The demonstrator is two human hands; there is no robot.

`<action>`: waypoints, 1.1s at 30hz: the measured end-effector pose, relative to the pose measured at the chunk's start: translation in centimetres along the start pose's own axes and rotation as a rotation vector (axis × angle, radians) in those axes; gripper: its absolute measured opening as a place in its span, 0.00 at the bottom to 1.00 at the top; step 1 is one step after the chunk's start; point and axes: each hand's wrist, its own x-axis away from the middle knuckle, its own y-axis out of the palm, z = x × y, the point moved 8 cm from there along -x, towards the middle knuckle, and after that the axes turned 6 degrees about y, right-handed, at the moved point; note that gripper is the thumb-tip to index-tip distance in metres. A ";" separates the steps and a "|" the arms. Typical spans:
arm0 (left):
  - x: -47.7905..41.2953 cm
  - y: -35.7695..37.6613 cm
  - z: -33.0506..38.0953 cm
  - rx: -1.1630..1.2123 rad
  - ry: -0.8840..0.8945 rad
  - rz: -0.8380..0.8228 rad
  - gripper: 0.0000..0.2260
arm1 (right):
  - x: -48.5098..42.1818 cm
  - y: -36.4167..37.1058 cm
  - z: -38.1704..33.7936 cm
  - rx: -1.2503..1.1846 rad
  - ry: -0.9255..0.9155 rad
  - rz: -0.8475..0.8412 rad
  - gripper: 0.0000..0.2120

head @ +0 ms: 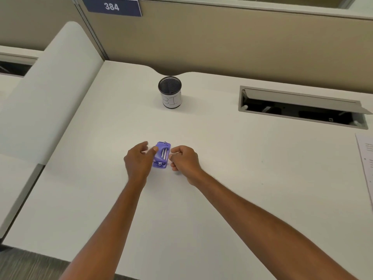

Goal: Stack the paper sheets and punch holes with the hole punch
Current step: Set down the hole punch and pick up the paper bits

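Note:
A purple hole punch [162, 155] with metal parts lies flat on the white desk [232, 178], between my two hands. My left hand [139, 160] is at its left side, thumb tip touching the punch's upper left edge, fingers apart and blurred. My right hand [184, 160] sits just right of the punch with its fingers curled in and nothing in them; I cannot tell whether the fingertips touch it. Printed paper sheets [366, 158] lie at the desk's far right edge, partly cut off by the frame.
A black mesh cup [170, 91] with a white paper label stands behind the punch. An open cable hatch [302, 107] is sunk into the desk at the back right. A beige partition runs along the back, a white divider panel [50, 87] on the left.

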 end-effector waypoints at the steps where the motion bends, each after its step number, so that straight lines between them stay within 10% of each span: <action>1: 0.6 -0.5 0.7 -0.020 0.059 0.063 0.19 | 0.3 -0.9 0.4 -0.012 -0.012 0.002 0.08; 5: 5.0 1.2 4.3 -0.006 0.307 0.103 0.05 | 2.5 -6.6 2.9 0.061 -0.112 0.074 0.08; 15: 18.9 17.6 4.8 -0.456 0.734 -0.526 0.23 | 12.1 -19.2 12.5 1.048 -0.494 0.479 0.25; 33: 18.5 25.4 11.4 -0.528 0.822 -0.551 0.15 | 11.4 -28.5 13.6 1.042 -0.461 0.691 0.21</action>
